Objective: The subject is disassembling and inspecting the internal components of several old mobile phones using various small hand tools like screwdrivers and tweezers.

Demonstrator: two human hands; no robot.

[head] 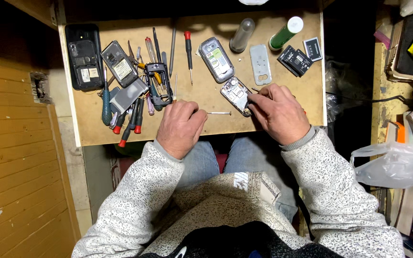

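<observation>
My left hand (181,126) rests on the wooden board (201,95), closed around a thin screwdriver (218,113) whose metal shaft points right. My right hand (279,112) holds an opened phone body (236,95) with its circuit board showing, and also pinches thin metal tweezers (255,90) at the phone's right side. A second open phone (216,59) with a silver frame lies just beyond it. The screwdriver tip stops a little short of the held phone.
A pile of screwdrivers (130,117) and phone parts (158,83) lies at the left, with a black phone (84,57) in the far left corner. A grey back cover (260,64), batteries (298,59) and two cylinders (285,33) sit at the back right. A plastic bag (393,162) hangs at the right.
</observation>
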